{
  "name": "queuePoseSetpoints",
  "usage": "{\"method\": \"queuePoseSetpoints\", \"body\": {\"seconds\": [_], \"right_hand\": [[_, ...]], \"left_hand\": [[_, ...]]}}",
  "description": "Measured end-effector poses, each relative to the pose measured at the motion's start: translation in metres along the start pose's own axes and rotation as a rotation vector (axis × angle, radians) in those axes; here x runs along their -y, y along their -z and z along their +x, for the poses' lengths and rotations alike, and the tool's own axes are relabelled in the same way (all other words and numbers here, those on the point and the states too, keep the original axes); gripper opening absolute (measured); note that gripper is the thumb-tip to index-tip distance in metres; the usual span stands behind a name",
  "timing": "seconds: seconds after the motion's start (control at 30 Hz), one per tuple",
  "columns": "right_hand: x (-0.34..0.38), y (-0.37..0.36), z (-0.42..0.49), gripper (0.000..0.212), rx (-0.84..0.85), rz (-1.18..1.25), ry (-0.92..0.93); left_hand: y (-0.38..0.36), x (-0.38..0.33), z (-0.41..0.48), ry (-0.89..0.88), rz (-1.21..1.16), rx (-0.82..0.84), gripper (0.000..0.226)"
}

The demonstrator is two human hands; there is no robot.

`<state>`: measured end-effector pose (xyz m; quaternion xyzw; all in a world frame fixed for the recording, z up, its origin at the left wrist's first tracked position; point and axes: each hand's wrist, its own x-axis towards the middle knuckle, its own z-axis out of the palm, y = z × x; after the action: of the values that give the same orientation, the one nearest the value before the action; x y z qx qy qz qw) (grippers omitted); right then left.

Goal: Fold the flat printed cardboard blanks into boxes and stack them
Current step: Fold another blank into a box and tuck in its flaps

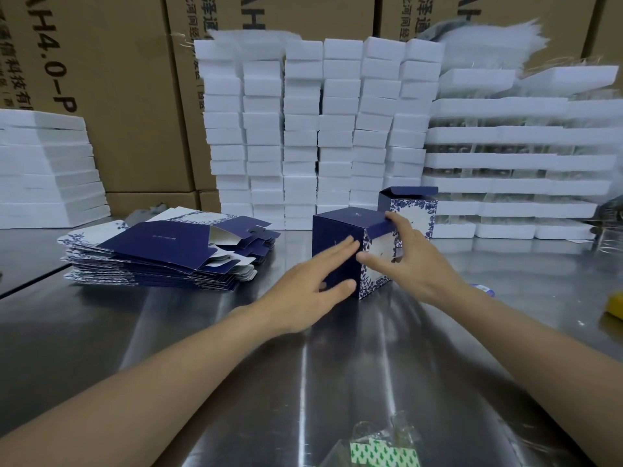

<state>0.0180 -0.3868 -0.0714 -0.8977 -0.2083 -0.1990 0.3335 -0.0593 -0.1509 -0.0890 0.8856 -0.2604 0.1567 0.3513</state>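
Hands were placed on a folded box (340, 244) standing upright at the centre of the frame on a shiny metal table (236, 348). The box showed a dark blue top and a dark blue left face, with a white face bordered in blue floral print turned toward the right. The left hand (313, 284) was laid flat against the dark blue face, fingers extended and slightly spread, the thumb lying along the lower front corner. The right hand (404, 257) was set against the printed face, its fingers spread loosely, with one fingertip touching the edge of the top flap and the thumb pointing toward the front corner. Neither hand was curled tightly; the box was lightly pressed between them.

Just behind it, slightly right of centre, a second box (411, 205) was seen with its blue lid flap raised. At the left of the middle of the frame, a stack of flat blanks (161, 254) was laid on the table, blue and white printed sides showing, well apart from the hands. Across the upper middle and right, columns of white foam blocks (320, 129) were piled, with brown cartons (118, 96) behind them. At the bottom edge a plastic wrapper with green arrows (381, 453) was visible.
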Motion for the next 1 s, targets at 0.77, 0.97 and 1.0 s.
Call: {"method": "queuePoseSetpoints", "body": {"seconds": [0.77,0.97,1.0], "right_hand": [[-0.028,-0.017,0.01,0.141,0.028,0.179,-0.004],[-0.001,0.0,0.037,0.134,-0.239,0.16,0.091],[0.003,0.007,0.05,0.134,-0.309,0.169,0.1]], "left_hand": [[-0.012,0.014,-0.001,-0.018,0.254,0.147,0.046],[-0.009,0.01,-0.003,-0.032,0.29,0.163,0.037],[-0.009,0.009,-0.004,-0.03,0.292,0.165,0.036]]}}
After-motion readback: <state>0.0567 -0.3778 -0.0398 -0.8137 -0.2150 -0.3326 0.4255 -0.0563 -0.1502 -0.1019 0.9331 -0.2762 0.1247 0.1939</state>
